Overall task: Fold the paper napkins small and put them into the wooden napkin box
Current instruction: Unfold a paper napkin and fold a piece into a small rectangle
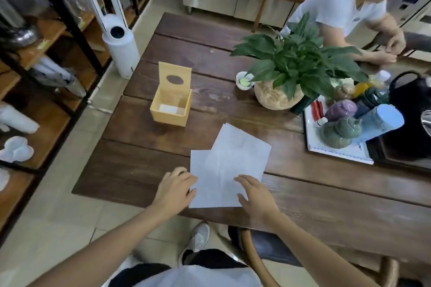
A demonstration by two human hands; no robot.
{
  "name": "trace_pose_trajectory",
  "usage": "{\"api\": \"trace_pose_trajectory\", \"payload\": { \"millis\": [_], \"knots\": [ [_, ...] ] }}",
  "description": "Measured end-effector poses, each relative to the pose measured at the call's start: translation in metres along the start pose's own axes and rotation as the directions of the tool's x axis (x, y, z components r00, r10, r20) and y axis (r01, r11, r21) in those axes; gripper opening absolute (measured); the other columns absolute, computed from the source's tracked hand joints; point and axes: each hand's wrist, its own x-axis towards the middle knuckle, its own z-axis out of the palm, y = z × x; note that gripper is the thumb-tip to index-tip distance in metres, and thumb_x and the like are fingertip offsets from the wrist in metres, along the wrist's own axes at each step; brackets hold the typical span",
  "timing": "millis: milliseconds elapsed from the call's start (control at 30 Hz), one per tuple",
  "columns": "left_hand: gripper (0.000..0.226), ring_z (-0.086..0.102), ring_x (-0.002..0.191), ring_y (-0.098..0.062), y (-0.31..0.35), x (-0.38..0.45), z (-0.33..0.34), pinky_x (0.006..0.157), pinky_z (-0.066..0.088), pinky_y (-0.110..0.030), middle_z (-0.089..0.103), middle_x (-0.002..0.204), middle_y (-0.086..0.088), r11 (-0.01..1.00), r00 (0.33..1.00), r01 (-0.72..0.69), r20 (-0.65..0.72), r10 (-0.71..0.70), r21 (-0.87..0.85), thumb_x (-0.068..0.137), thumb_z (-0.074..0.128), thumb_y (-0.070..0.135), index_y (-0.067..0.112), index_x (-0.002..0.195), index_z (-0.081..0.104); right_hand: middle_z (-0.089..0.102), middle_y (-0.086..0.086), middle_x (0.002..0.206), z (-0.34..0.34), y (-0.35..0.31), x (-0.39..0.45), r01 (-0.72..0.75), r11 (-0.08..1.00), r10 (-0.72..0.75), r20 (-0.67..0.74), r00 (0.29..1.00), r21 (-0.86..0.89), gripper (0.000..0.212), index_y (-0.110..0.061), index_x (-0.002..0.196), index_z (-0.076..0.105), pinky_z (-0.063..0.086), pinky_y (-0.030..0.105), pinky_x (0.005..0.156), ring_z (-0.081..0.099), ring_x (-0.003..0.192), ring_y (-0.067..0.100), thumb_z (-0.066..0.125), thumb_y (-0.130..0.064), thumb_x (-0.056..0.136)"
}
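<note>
Two white paper napkins lie unfolded and overlapping on the dark wooden table (144, 163). The upper napkin (215, 178) lies square to me; the lower napkin (242, 141) pokes out behind it, turned at an angle. My left hand (176, 187) rests at the upper napkin's left edge, fingers touching the paper. My right hand (255, 194) lies flat on its right part, fingers spread. The light wooden napkin box (171, 109) stands farther back to the left, its lid (175, 79) with an oval hole raised upright. A small folded napkin (169, 108) lies inside.
A potted plant (291, 70) and a small cup (244, 80) stand behind the napkins. A white tray (335, 149) with teapots and bottles is at the right. Another person (345, 14) sits at the far side. A chair back (253, 256) is below my right arm. Shelves (53, 58) line the left.
</note>
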Motion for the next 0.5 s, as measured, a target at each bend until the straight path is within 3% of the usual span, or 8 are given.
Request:
{"api": "trace_pose_trajectory", "payload": {
  "millis": [200, 367, 500],
  "knots": [
    [0.037, 0.064, 0.097, -0.018, 0.013, 0.004, 0.017, 0.066, 0.053, -0.036, 0.073, 0.098, 0.013, 0.990, 0.981, 0.120, 0.145, -0.130, 0.074, 0.067, 0.088, 0.035, 0.026, 0.101, 0.076, 0.049, -0.009, 0.145, 0.008, 0.020, 0.015, -0.020, 1.000, 0.020, 0.035, 0.999, 0.017, 0.043, -0.026, 0.141, 0.049, 0.046, 0.032, 0.102, 0.049, 0.130, 0.018, 0.054, -0.023, 0.098],
    [0.022, 0.064, 0.088, -0.021, 0.012, 0.006, 0.024, 0.063, 0.050, -0.032, 0.071, 0.090, 0.011, 0.987, 0.985, 0.134, 0.100, -0.142, 0.085, 0.067, 0.090, 0.026, 0.027, 0.086, 0.079, 0.050, -0.006, 0.142, 0.015, 0.029, 0.023, -0.007, 1.000, 0.007, 0.000, 1.000, 0.020, 0.037, -0.025, 0.138, 0.053, 0.050, 0.032, 0.098, 0.049, 0.127, 0.019, 0.051, -0.026, 0.101],
    [0.010, 0.060, 0.087, -0.018, 0.011, 0.010, 0.026, 0.063, 0.048, -0.032, 0.069, 0.080, 0.016, 0.986, 0.983, 0.155, 0.088, -0.160, 0.052, 0.072, 0.087, 0.023, 0.028, 0.072, 0.079, 0.056, -0.006, 0.135, 0.019, 0.035, 0.026, 0.026, 1.000, -0.026, -0.030, 0.999, -0.009, 0.026, -0.023, 0.124, 0.064, 0.055, 0.031, 0.087, 0.054, 0.118, 0.018, 0.052, -0.028, 0.101]
  ]
}}
